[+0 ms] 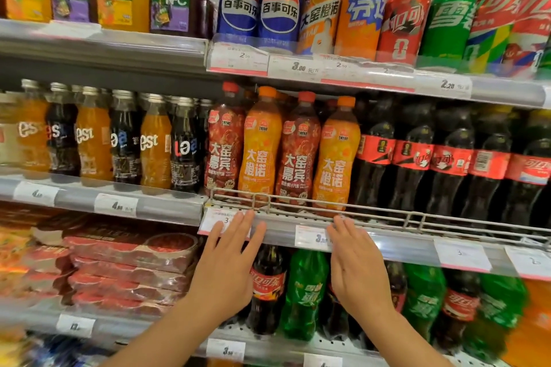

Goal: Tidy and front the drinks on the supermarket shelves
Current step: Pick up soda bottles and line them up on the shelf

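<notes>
Both hands are raised in front of the middle shelf with straight fingers and hold nothing. My left hand (229,259) has its fingertips at the price strip below a dark red Dayao bottle (223,146). My right hand (357,265) reaches up just under the wire rail (328,205), below an orange Dayao bottle (335,158). Between them stand another orange bottle (261,146) and another red one (296,149), all upright with labels facing out. Cola bottles (414,158) fill the row to the right.
Cans of cola, orange soda and lemon-lime soda (447,24) line the top shelf, with NFC juice bottles (176,6) at left. Small glass bottles (155,143) stand on the left middle shelf. Large cola and green soda bottles (304,292) and wrapped can packs (128,262) sit below.
</notes>
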The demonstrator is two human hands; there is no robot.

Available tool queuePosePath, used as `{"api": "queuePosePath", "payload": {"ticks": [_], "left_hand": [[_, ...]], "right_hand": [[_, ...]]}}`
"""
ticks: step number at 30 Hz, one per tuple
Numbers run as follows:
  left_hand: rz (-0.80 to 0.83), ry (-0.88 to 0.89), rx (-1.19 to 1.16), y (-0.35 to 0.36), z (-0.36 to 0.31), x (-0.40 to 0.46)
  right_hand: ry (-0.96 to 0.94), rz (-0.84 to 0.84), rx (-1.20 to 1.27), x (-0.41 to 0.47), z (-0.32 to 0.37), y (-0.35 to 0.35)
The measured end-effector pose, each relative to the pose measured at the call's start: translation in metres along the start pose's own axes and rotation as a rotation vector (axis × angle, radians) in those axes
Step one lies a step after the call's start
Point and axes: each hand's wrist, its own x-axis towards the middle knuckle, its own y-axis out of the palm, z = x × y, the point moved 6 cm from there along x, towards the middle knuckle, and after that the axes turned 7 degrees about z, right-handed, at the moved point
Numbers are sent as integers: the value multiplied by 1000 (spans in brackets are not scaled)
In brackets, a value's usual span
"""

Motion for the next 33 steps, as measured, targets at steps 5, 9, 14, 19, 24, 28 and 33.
{"api": "queuePosePath", "payload": {"ticks": [5,9,14,19,24,28,33], "left_hand": [[58,-27,9,1,-1,1],[111,-24,-81,-6,6,7],[-135,12,-238,-73,29,32],[-256,-162,-483,-126,67,68],[-248,-209,-560,-136,90,67],[-171,-216,-495,-113,96,51],[-78,-161,-450,-82,98,25]], "right_hand": [[12,19,54,0,1,-5],[57,90,157,10,1,-24],[-44,24,256,56,33,-85],[-120,9,333,123,97,-121],[-90,96,408,187,157,-117],[64,183,507,225,183,-99],[155,207,516,244,195,-87]]}}
